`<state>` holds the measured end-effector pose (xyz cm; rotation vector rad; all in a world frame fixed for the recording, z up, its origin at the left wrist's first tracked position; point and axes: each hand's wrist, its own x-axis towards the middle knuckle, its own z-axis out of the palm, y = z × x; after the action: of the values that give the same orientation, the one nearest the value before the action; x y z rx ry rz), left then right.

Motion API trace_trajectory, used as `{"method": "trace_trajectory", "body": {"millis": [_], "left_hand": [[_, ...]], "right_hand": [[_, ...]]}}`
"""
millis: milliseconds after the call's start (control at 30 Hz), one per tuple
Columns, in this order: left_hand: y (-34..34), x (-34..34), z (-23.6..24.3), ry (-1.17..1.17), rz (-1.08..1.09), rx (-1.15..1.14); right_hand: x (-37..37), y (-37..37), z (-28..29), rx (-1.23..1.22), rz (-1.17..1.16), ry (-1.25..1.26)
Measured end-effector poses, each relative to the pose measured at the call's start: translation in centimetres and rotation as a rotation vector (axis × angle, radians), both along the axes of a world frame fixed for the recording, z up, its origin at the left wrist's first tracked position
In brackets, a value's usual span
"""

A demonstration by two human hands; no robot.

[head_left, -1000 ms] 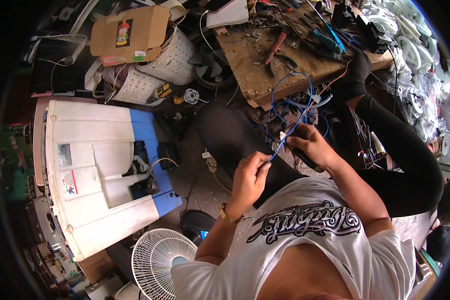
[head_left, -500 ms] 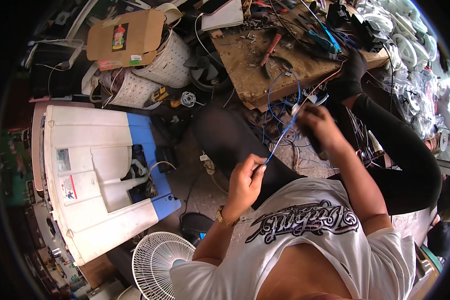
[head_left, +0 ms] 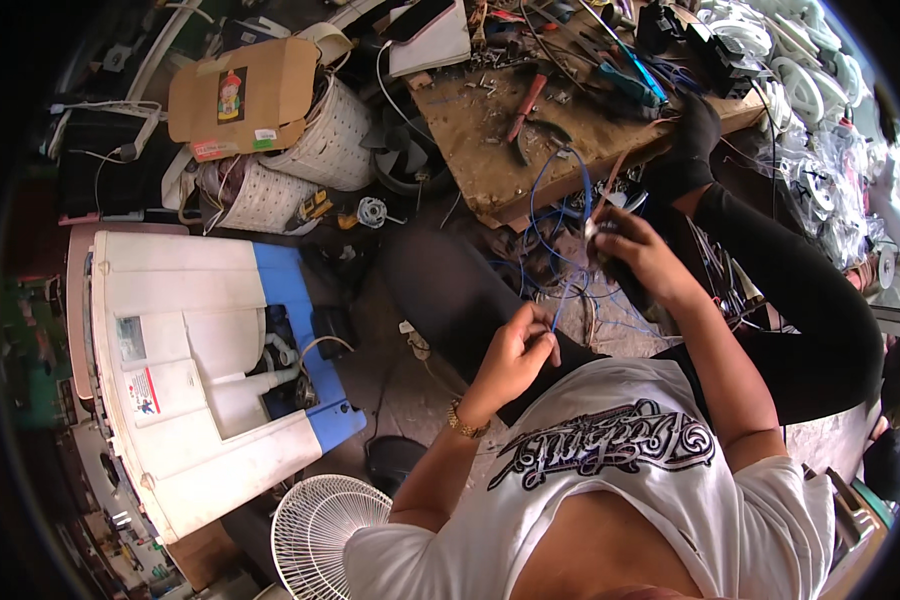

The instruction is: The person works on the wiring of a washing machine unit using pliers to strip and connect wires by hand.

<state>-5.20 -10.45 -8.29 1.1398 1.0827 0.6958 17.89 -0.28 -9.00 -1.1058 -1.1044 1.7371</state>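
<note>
A thin blue wire (head_left: 564,300) runs taut between my two hands, above my lap. My left hand (head_left: 516,352) pinches its lower end between thumb and fingers, close to my white shirt. My right hand (head_left: 638,252) is higher and further out, closed around a dark object together with the wire's upper end. More loops of blue wire (head_left: 555,190) hang from the edge of the wooden workbench (head_left: 490,130) just beyond my right hand. What exactly the dark object is stays hidden by my fingers.
Red-handled pliers (head_left: 523,108) and other tools lie on the workbench. A white and blue appliance (head_left: 200,360) lies on the floor at left, a white fan grille (head_left: 320,535) below it. Perforated white tubs (head_left: 300,150) and a cardboard box (head_left: 242,95) stand behind. My black-clad leg (head_left: 800,300) stretches right.
My right hand has moved up and away from my body toward the workbench, drawing the blue wire longer. My left hand stays near my lap, still pinching the wire.
</note>
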Motion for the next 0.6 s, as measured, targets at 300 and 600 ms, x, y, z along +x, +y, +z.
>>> {"method": "trace_trajectory", "body": {"millis": [300,600], "left_hand": [[0.3,1.5,0.7,0.324,0.052,0.196],[-1.0,0.0,3.9,0.709,0.059,0.522]], "right_hand": [[-0.1,-1.6,0.2,-0.004,0.213,0.050],[-1.2,-1.6,0.8,0.005,0.270,0.060]]}}
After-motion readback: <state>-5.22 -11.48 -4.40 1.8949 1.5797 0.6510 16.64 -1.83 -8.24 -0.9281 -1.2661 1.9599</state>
